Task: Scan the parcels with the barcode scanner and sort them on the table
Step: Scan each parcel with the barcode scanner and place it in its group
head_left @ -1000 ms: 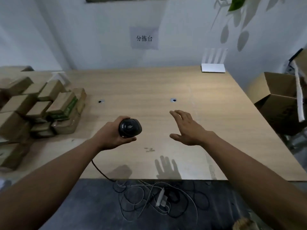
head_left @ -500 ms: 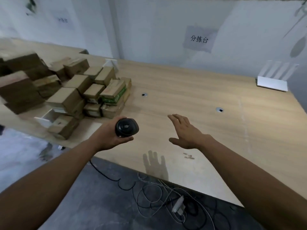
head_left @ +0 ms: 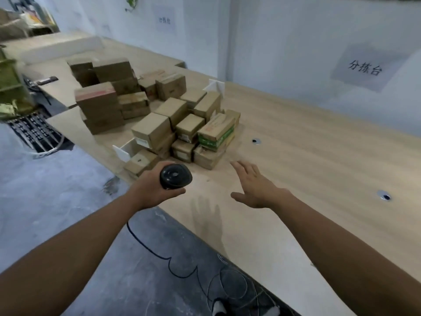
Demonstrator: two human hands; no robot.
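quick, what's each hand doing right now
Left hand: closed around the barcode scanner.
Right hand: open, empty, above the table.

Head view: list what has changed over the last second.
The view swung left, bringing the pile of parcels from the left edge toward the centre. The right hand, open and empty, now reaches toward the pile. The left hand still grips the barcode scanner. No parcel picked up yet.
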